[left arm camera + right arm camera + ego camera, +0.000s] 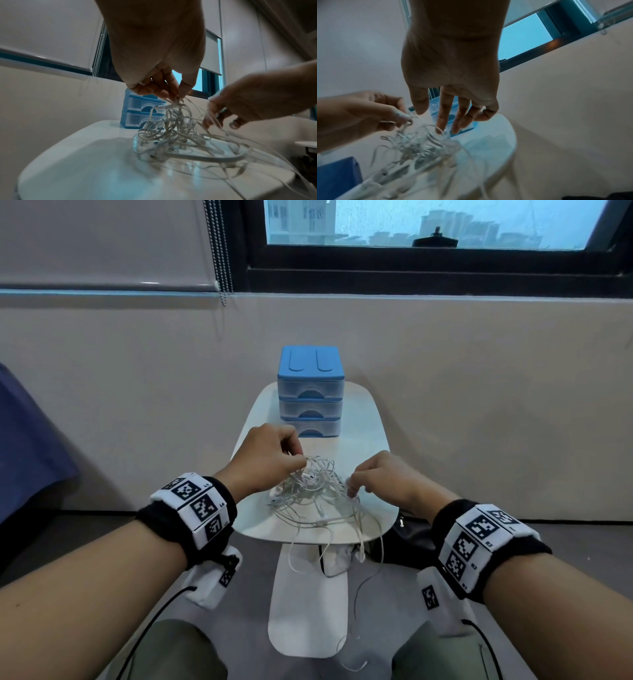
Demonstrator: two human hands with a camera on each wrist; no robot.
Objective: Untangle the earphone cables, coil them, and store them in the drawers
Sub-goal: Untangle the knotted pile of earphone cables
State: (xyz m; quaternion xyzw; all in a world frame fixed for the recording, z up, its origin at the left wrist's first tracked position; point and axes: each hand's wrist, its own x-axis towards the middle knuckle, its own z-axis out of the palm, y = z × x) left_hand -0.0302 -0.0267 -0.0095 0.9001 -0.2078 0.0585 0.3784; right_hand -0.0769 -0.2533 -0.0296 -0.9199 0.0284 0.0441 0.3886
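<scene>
A tangle of white earphone cables [315, 491] lies on the small white table [359, 422]; it also shows in the left wrist view as cables [180, 135] and in the right wrist view as cables [419, 148]. My left hand [298, 460] pinches a few strands at the top of the heap, fingertips together [178, 94]. My right hand [354, 486] reaches into the right side of the tangle with straight, spread fingers [441, 121] that touch loose strands, thumb apart. A blue three-drawer box [310, 392] stands behind the cables, all drawers closed.
Several cable ends hang over the table's near edge [359, 546] toward the white pedestal base [308, 611]. A dark bag [411, 539] sits on the floor under the table's right side. Blue fabric [27, 446] is at far left. The wall is close behind the drawers.
</scene>
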